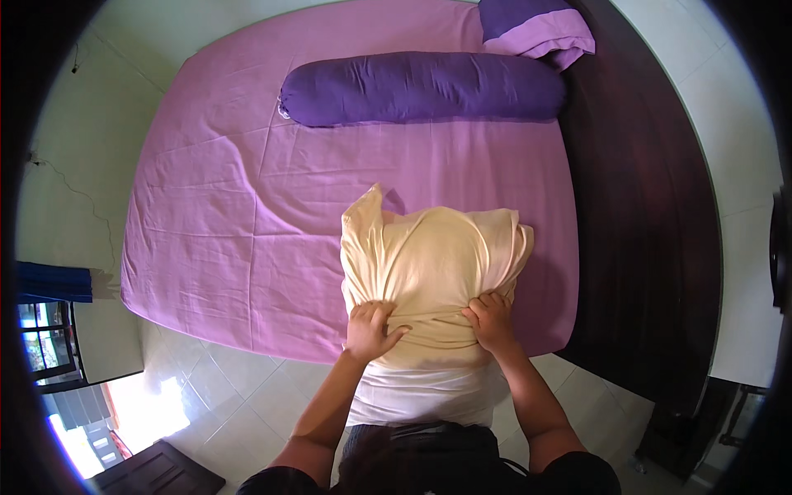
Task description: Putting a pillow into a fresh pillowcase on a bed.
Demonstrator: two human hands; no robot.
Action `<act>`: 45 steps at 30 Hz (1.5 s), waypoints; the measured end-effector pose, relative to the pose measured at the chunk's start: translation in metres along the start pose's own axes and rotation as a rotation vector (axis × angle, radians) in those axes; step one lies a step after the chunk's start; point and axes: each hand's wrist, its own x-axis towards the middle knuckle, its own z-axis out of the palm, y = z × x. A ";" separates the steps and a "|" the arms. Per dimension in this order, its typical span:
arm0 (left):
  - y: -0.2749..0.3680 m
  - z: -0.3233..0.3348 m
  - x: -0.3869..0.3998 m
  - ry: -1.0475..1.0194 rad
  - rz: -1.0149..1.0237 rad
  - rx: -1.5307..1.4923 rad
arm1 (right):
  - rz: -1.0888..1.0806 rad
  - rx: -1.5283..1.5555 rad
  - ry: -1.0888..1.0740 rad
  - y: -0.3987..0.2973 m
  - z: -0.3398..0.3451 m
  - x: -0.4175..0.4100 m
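Observation:
A cream pillowcase [436, 253] covers most of a white pillow [427, 390], whose uncovered end is close to my body. The case's far corners stick out loose, the left one pointed. My left hand [370, 331] grips the bunched cloth on the left side, thumb lying towards the middle. On the right side my right hand [492, 320] has its fingers curled into the same cloth. Creases run between the two hands. The far part of the pillowcase is over the near edge of a bed with a pink fitted sheet [198, 235].
A purple bolster [427, 86] lies across the bed's far half. Behind its right end is a purple and pink pillow [538, 31]. The dark wooden headboard [643, 216] rises on the right. Tiled floor [247, 383] runs along the near side, with a dark door [161, 473] at lower left.

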 end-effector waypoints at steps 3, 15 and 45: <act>-0.001 -0.001 0.014 -0.056 -0.061 0.052 | -0.008 -0.037 0.011 -0.002 -0.002 0.018; 0.001 -0.012 0.082 -0.072 -0.022 0.052 | -0.214 -0.046 -0.068 -0.056 -0.004 0.093; -0.043 0.064 0.142 -0.278 -0.211 0.270 | 0.065 0.443 0.030 -0.028 0.016 0.091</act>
